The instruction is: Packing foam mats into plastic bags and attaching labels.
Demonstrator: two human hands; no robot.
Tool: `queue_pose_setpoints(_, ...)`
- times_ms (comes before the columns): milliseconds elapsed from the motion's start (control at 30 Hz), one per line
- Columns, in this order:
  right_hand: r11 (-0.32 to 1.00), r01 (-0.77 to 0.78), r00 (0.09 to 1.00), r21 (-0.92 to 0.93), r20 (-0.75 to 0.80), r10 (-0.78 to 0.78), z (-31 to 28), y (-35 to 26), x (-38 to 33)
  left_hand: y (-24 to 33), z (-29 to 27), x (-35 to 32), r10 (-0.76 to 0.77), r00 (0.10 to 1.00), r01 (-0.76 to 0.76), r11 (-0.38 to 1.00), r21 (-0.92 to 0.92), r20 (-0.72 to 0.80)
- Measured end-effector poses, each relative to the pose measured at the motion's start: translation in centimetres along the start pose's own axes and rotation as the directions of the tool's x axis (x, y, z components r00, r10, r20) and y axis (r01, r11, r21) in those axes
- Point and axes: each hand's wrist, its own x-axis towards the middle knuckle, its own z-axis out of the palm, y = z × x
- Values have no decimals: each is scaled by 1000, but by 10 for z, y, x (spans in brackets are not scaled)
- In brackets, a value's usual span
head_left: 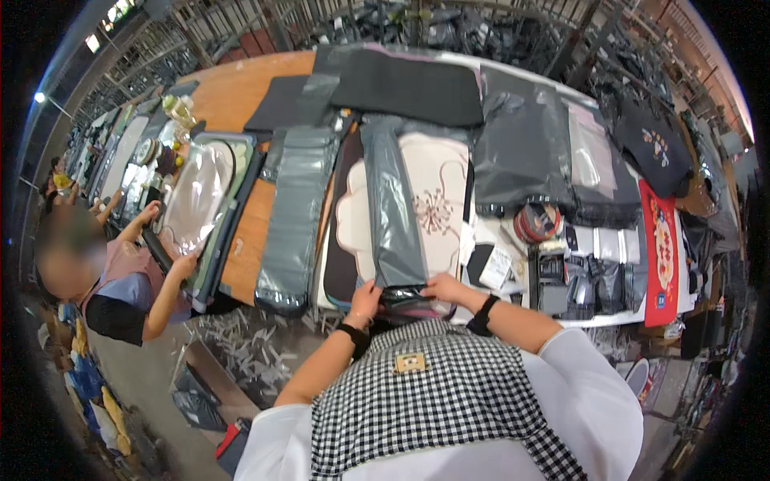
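A long grey plastic mailing bag (395, 208) lies lengthwise over a cream mat (439, 168) with a scalloped outline and a printed flower design. At the bag's near end, my left hand (366, 300) grips the left corner of its dark opening, fingers closed on the plastic. My right hand (440, 289) pinches the opposite corner, so the mouth is stretched between both hands. What lies inside the bag is hidden. Beneath the cream mat, the edge of a dark brown mat (343, 232) shows on the left.
To the left lies a stack of grey bags (295, 216); beyond it, a co-worker (132, 276) handles a clear-wrapped oval mat (200, 192). A dark folded mat (409, 84) sits at the back. On the right are grey bags (521, 152), a tape roll (536, 224) and a red panel (659, 256).
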Motion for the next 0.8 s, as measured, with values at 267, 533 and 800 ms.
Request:
queue_pose_setpoints(267,920,389,904,-46,210,-372,-1,-16,35,34,-1,23,327,922,-362,917,166,208)
queue_pose_setpoints(533,921,105,977,-375,-134,-166,-10,-15,4,24,-15,15,329,943,-321,882,345,36)
queue_pose_setpoints(800,916,-276,957,290,173,234,6,-11,-15,-48,2,-25,-14,998,36,904,-426,54)
